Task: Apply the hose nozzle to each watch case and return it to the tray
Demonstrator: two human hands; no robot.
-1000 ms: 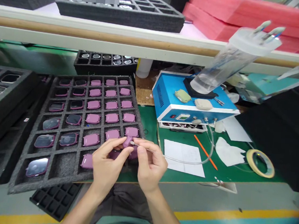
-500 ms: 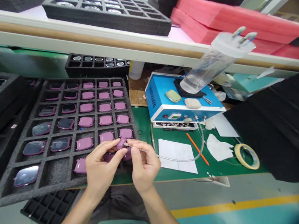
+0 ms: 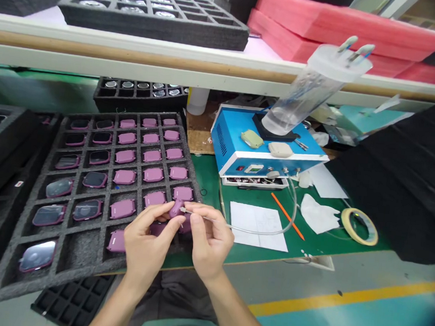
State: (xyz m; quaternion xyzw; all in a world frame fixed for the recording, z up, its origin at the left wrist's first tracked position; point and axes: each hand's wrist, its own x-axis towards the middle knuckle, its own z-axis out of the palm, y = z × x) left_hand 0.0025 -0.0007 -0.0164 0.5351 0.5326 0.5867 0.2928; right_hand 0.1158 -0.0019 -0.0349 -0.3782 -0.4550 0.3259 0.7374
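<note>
My left hand (image 3: 148,243) pinches a small purple watch case (image 3: 176,208) between thumb and fingers, just above the near right corner of a grey foam tray (image 3: 81,245). My right hand (image 3: 210,238) grips a thin metal nozzle (image 3: 185,210) with its tip against the case. A clear tube (image 3: 272,231) runs from the nozzle to a blue machine (image 3: 260,149) on the green mat. The tray holds several purple cases (image 3: 126,177) in its right columns and several cases with glass faces (image 3: 60,187) on the left.
A tilted clear cylinder (image 3: 307,92) stands on the blue machine. White paper (image 3: 258,222), an orange pencil (image 3: 287,216), a white cloth (image 3: 319,215) and a tape roll (image 3: 359,226) lie to the right. Black foam trays (image 3: 154,13) and pink foam sheets (image 3: 339,29) sit on the shelf above.
The view shifted slightly between one second ago and half a second ago. My hands keep the same hold on the case and nozzle; nothing else moved.
</note>
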